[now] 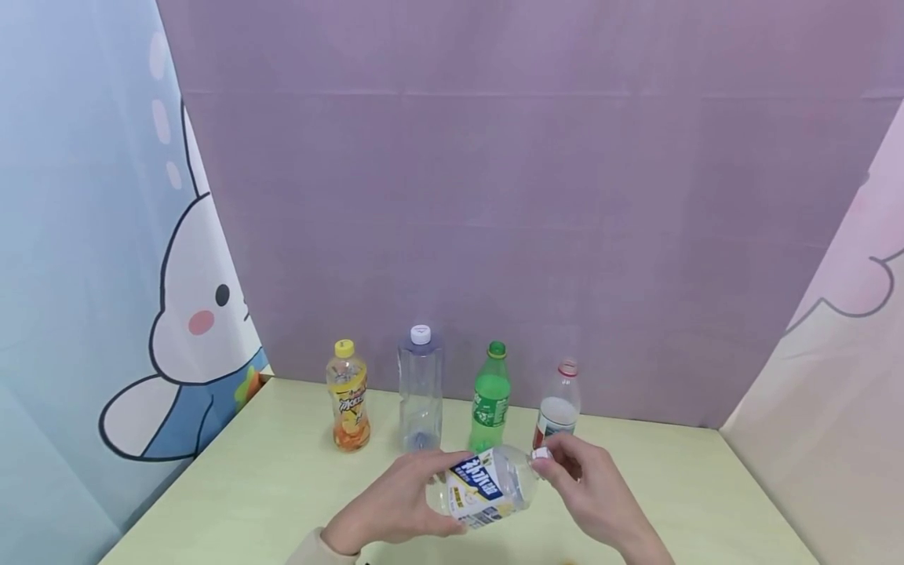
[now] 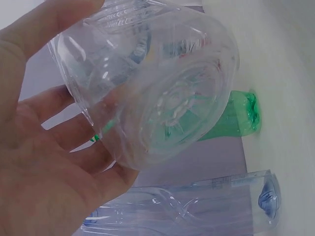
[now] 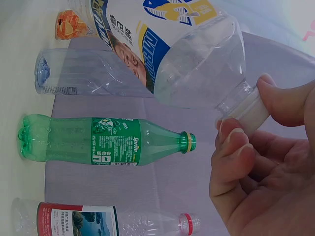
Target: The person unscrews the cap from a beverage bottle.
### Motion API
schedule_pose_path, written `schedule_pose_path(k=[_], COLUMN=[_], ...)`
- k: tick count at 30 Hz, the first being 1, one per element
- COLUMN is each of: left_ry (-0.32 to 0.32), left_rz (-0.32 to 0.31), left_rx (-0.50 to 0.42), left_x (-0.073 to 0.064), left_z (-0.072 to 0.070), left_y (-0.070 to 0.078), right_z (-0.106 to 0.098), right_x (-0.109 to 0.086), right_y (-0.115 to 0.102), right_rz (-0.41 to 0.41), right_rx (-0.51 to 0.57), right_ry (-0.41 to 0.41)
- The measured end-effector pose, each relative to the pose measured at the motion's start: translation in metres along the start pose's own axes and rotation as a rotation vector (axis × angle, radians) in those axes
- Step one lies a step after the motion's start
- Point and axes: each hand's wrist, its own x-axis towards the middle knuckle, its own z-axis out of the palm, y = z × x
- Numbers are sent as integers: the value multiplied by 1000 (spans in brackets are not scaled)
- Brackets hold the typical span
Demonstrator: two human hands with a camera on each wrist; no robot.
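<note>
A clear plastic bottle point(image 1: 487, 486) with a white, blue and yellow label lies tilted between my hands, its neck pointing right. My left hand point(image 1: 406, 498) grips its body near the base, thumb on one side and fingers on the other. In the left wrist view the ridged bottom of the bottle point(image 2: 172, 98) faces the camera. At the neck, my right hand point(image 1: 589, 486) pinches the white cap point(image 3: 251, 113) between thumb and fingers. The cap sits on the bottle's mouth in the right wrist view.
Behind the hands, a row of bottles stands on the pale yellow table point(image 1: 282, 471): an orange drink bottle point(image 1: 349, 404) with yellow cap, a tall clear bottle point(image 1: 421, 384) with white cap, a green Sprite bottle point(image 1: 490, 400) and a clear red-ringed bottle point(image 1: 560, 400). A purple cloth point(image 1: 494, 196) hangs behind.
</note>
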Motion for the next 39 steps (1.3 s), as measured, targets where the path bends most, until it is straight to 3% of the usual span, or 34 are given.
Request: schedule_pose_path(k=[14,18,20,22,28,31,34,39], left_ry=[-37,-37,-30,-17,29,38,38,39], left_rz=[7,11,19,29,26,-3,-35,-36], left_rx=[-64,-55,-36,-16,14,55,111,139], left_x=[0,0,0,0,0,1,1,2], left_z=[-1,-1,-1,0,2,3,4,4], left_y=[-4,-5,-5,-4,-2,0,1,2], right_z=[-2,-2,-3,-3,-4,-2,1,3], right_x=[2,2,2,2,4,6,6,7], right_y=[10,9,8,5,-4,-6,-7,-9], right_rz=[-307,-338,-299,-209,209,353,427,454], right_rx=[-29,-43,-50,-61,-66,-58,-40,-4], right_ry=[13,16,8,-5,-39,-51,-58,-54])
